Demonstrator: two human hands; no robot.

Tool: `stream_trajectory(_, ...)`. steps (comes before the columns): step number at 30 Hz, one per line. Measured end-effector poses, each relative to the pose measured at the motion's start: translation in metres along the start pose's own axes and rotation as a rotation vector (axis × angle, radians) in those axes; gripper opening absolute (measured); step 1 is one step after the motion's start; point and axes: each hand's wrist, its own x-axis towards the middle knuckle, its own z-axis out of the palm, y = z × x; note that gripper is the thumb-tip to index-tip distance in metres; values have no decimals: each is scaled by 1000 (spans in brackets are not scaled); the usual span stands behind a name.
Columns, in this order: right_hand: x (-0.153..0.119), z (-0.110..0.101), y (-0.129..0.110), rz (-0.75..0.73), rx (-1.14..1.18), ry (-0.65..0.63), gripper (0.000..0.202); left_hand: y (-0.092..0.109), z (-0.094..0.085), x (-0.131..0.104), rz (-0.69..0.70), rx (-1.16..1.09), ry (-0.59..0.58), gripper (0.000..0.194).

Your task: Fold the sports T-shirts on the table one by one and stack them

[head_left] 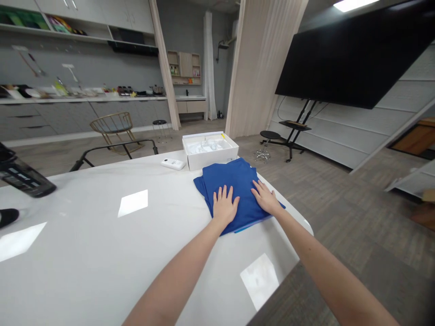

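Observation:
A stack of folded blue cloth [234, 176], perhaps clothing, lies near the right end of the white table [163, 271]. My left hand [224, 206] rests flat on its left front part with the fingers spread. On the right side of the cloth lies my right hand [266, 198], palm down, fingers stretched out. Neither hand grips anything. A lighter blue edge peeks out beneath the stack at the front. Just behind the cloth stands an open white box [200, 159] with clear, crumpled-looking contents.
A white handheld device [173, 164] lies left of the box. Toward the left edge are a dark bottle [27, 176] and a black object [8, 217]. A black-framed chair [115, 149] stands behind the table. The table's rounded right corner [307, 228] is close to my right forearm.

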Motion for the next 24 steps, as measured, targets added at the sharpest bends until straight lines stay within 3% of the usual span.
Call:
stream_trajectory(2, -15, 3, -10, -96, -11, 58, 62, 1, 1, -12, -4, -8, -15, 66)
stream_trajectory(6, -35, 12, -13, -201, -39, 19, 58, 1, -1, -36, 27, -11, -54, 69)
stream_trajectory(11, -38, 16, 17, -86, -18, 17, 62, -9, -8, -65, -5, -50, -74, 67)
stream_trajectory(16, -44, 10, 40, 90, 117, 15, 71, -13, -6, -82, -206, -164, 9, 87)
stream_trajectory(18, -46, 3, 40, 148, 172, 17, 76, -8, -5, -83, -315, -297, 56, 93)
stream_trajectory(20, -46, -7, 37, 237, 223, 29, 85, 1, -6, -81, -484, -570, 98, 92)
stream_trajectory(22, -42, -18, 32, 349, 301, 25, 88, 11, -6, -76, -652, -885, 118, 83)
stream_trajectory(24, -36, -28, 26, 450, 426, -35, 79, 18, -7, -67, -741, -1099, 93, 71)
